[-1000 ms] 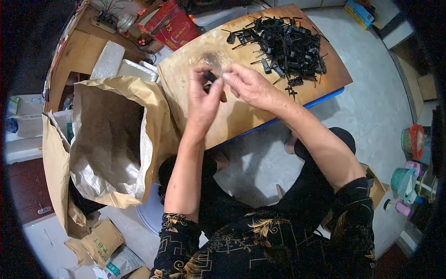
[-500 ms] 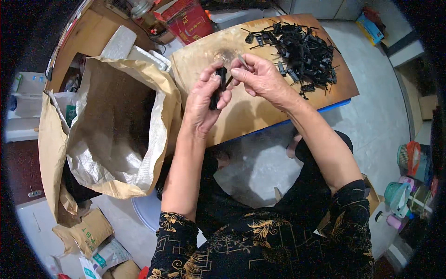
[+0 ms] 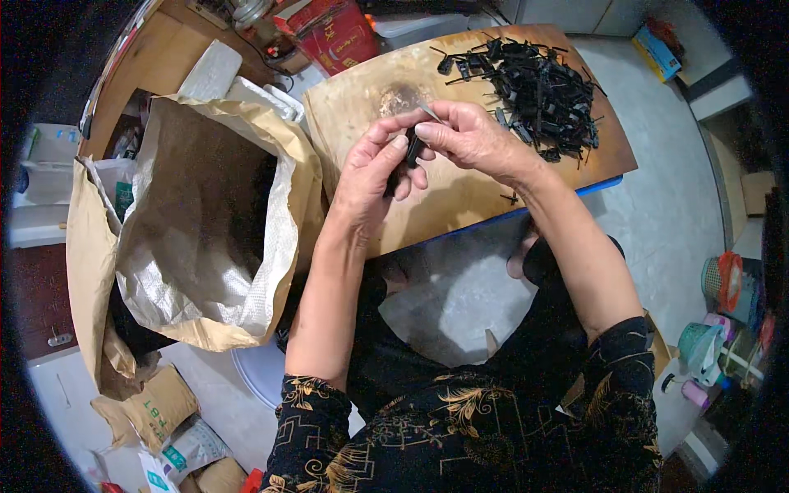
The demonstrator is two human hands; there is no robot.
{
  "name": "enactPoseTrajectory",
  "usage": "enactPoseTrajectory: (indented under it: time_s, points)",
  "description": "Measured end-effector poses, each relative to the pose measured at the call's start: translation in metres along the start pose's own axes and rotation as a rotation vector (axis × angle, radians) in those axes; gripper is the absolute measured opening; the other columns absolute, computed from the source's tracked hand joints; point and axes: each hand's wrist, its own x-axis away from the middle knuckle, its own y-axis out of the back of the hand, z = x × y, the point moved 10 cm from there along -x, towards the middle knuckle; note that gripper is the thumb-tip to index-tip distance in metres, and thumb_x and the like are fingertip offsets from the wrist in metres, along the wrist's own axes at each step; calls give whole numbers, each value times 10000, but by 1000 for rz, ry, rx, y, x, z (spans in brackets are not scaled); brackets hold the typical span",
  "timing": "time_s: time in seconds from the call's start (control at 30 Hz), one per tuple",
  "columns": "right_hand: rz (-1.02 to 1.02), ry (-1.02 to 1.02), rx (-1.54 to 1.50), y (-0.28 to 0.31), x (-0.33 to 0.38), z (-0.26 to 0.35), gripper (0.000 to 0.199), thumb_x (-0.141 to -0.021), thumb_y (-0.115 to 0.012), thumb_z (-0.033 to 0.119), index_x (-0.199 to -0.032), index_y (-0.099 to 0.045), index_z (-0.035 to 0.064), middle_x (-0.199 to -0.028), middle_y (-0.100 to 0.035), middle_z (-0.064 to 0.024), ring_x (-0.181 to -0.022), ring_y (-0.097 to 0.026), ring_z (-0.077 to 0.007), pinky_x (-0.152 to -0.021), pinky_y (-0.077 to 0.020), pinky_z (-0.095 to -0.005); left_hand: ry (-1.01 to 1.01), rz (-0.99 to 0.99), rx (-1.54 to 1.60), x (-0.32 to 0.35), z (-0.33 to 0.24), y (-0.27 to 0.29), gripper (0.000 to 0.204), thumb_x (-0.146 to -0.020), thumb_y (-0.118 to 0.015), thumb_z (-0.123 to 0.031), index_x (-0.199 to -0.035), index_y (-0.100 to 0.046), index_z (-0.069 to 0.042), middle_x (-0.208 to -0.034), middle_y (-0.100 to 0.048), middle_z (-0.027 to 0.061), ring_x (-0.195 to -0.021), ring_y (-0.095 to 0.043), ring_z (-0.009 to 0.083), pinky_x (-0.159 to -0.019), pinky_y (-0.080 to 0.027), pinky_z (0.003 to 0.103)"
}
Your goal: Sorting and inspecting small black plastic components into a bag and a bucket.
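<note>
Between my hands, over the wooden table, is a small black plastic part [image 3: 413, 148]. My left hand [image 3: 376, 168] wraps its fingers around the lower end of it. With thumb and forefinger my right hand [image 3: 464, 141] pinches a thin metal blade [image 3: 429, 112], whose tip sticks out above the fingers. The right fingertips meet the upper end of the black part, and the exact contact is hidden. Farther right on the table lies a tangled heap of black plastic parts [image 3: 542, 94] with thin stems.
A large open paper sack [image 3: 300, 164] with a silvery lining stands left of the wooden table [image 3: 448, 214]. One loose black piece [image 3: 509, 199] lies near the table's front edge. Behind are a red box [image 3: 333, 41] and white foam blocks [image 3: 212, 70]. Filled bags [image 3: 164, 407] lie at lower left.
My hands have come together, the right one reaching the black part's upper end. The part now sits more hidden between my fingers. A small piece now shows near the table's front edge.
</note>
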Motion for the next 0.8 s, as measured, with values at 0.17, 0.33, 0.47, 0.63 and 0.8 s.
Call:
enactPoseTrajectory:
  time_s: [0.17,0.33,0.47,0.63,0.8]
  points:
    - [-46,80,135,11,8,5,251,-883,-501,235,-992,-555,15,-746,-532,28,-645,-455,-34,-538,-364,-175,-35,-45,-438,0,-4,-10,375,-850,-501,-66,-1220,-445,-51,-928,-588,67,-758,-617,106,-454,-385,150]
    - [-98,96,218,26,16,-5,266,-878,-497,213,-994,-545,-21,-768,-538,0,-721,-495,-80,-640,-418,-223,-82,-70,-585,-5,-1,-21,357,-843,-499,-55,-1197,-454,-59,-875,-598,54,-783,-616,105,-460,-390,154]
    - [-124,105,265,35,26,2,242,-883,-486,208,-993,-550,1,-729,-511,23,-646,-463,-48,-559,-388,-193,-50,-90,-597,-10,5,-27,356,-846,-496,-52,-1197,-443,-63,-842,-607,57,-791,-617,107,-455,-393,159]
    - [-87,-83,-88,40,36,-16,272,-930,-413,294,-979,-537,57,-590,-394,68,-435,-271,1,-366,-202,-162,-96,-106,-530,-16,6,-33,348,-864,-489,-64,-1206,-427,-55,-847,-610,69,-803,-614,110,-455,-402,165]
    - [-178,-125,-118,33,45,-23,326,-937,-391,314,-1123,-471,58,-562,-391,58,-413,-285,-3,-346,-209,-156,-149,-161,-531,-21,6,-29,347,-875,-493,-80,-1212,-417,-47,-834,-604,66,-770,-598,98,-448,-403,166]
